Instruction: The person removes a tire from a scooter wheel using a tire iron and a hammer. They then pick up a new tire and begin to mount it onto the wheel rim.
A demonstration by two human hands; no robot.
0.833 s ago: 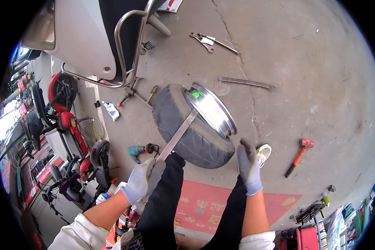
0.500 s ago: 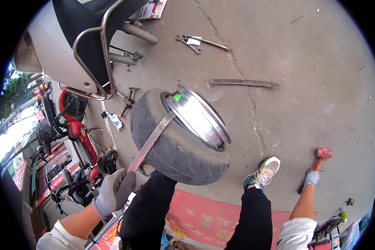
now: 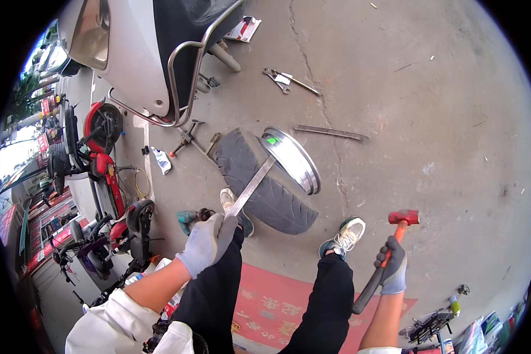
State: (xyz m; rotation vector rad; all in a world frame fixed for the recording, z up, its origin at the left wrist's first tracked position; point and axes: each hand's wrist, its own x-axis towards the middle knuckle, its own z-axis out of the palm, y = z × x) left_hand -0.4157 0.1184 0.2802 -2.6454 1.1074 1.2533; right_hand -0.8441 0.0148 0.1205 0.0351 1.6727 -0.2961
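A black tyre (image 3: 271, 197) stands on the concrete between my feet, with a shiny silver wheel rim (image 3: 294, 162) set partly in it. My left hand (image 3: 209, 243), in a grey work glove, is closed round the lower end of a flat tyre lever (image 3: 252, 186). The lever's far end sits between tyre and rim. To the right, my gloved right hand (image 3: 392, 265) grips a hammer by its handle. The hammer's red head (image 3: 404, 217) points away from me, held up beside my right shoe (image 3: 343, 237).
A second lever (image 3: 330, 132) lies beyond the rim, with wrenches (image 3: 280, 81) farther off. A white scooter (image 3: 133, 59) with a metal guard stands at upper left. A teal power tool (image 3: 189, 219) rests by my left shoe. A red mat (image 3: 271, 301) lies beneath my legs.
My right hand has come inward and up with the hammer, which was low at the far right. The left hand and lever have shifted right in view as the view moved.
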